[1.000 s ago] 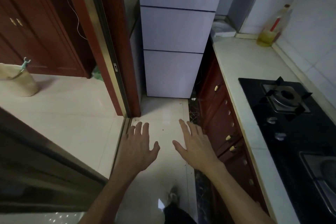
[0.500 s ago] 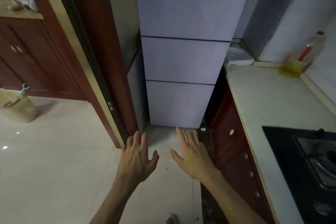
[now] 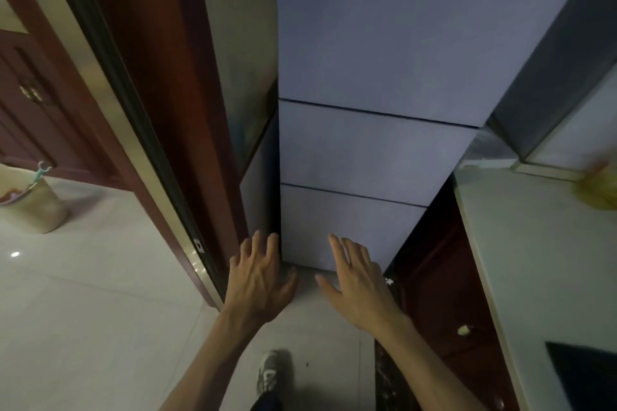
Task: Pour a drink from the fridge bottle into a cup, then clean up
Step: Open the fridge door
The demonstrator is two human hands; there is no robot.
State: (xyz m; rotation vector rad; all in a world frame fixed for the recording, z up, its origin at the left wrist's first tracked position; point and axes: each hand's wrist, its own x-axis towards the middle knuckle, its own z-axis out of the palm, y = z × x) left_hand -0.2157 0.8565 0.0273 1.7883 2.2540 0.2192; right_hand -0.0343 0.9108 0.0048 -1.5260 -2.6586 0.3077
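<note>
On our left we see a beige bin [image 3: 31, 207] standing on the pale floor [image 3: 83, 327], with a dark red cabinet [image 3: 30, 117] behind it and a red-brown door frame [image 3: 167, 77] beside it. On our right a white tabletop [image 3: 541, 260] carries a black hob [image 3: 587, 374] and, farther back, a blurred yellow object [image 3: 597, 190].

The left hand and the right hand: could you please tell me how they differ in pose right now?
The left hand has its fingers spread and slightly bent; the right hand has them straighter and closer together. The left hand shows before the left edge of the fridge, the right hand before its lowest panel. Both are empty, palms down, thumbs turned inward.
</note>
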